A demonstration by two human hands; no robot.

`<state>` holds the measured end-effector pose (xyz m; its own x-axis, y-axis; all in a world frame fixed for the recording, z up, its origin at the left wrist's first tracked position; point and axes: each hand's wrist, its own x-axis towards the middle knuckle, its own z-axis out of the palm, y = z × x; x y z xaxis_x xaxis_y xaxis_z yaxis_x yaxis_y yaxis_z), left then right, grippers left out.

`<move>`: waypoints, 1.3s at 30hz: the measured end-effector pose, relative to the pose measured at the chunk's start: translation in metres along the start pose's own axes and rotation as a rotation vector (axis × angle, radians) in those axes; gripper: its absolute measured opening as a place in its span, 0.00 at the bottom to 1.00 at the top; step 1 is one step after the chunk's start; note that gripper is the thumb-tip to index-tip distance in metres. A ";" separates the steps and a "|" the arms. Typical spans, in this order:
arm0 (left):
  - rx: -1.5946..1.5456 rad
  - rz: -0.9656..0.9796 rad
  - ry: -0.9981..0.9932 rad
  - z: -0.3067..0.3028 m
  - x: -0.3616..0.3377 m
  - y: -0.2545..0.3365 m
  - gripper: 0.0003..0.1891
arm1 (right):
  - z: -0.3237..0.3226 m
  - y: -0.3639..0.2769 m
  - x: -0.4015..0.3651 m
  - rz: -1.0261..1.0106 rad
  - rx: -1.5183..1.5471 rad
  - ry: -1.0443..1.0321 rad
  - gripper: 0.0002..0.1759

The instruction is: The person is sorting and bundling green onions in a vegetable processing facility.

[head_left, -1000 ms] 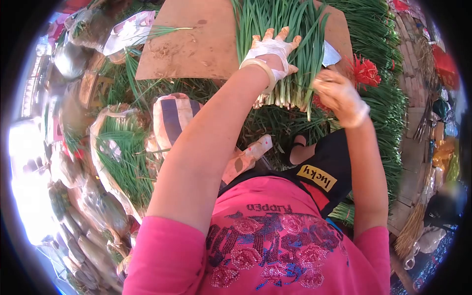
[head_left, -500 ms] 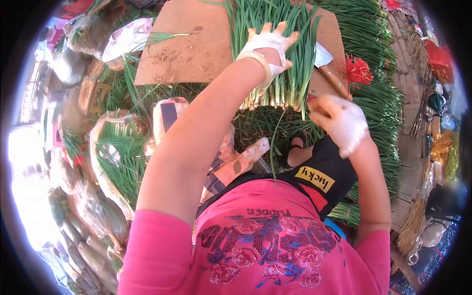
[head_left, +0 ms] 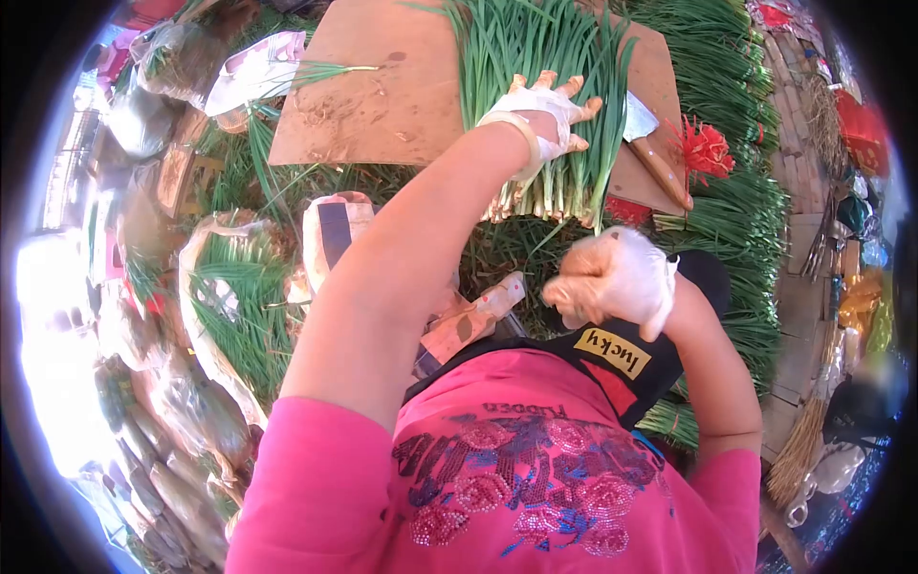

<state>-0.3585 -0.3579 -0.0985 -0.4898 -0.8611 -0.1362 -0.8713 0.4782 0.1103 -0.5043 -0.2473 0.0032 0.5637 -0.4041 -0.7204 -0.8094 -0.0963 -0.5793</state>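
A sheaf of long green stalks lies on a brown board, its pale ends towards me over the near edge. My left hand, in a whitish glove with bare fingertips, rests spread on the stalks. My right hand, gloved too and slightly blurred, is curled in front of the board, above my lap; what it holds, if anything, cannot be made out. To the right of the sheaf lies a knife with a wooden handle, beside a bunch of red ties.
Piled green bundles run along the right side. At left is an open bag of green stalks, with plastic-wrapped bundles below it. A straw broom stands at far right. Patterned cloth lies near my lap.
My right hand has moved from the board's near right edge down and left towards my lap, its fingers curling in. My left hand remains spread on the stalks; the view has shifted slightly.
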 end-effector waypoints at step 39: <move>-0.646 -0.293 0.312 0.019 -0.042 -0.036 0.46 | -0.031 0.028 0.108 -0.066 -0.890 0.601 0.13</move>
<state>-0.3069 -0.3356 -0.1154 -0.1277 -0.9915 0.0251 -0.7264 0.1107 0.6782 -0.4714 -0.3214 -0.0792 0.6337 -0.7314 -0.2519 -0.7462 -0.6638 0.0504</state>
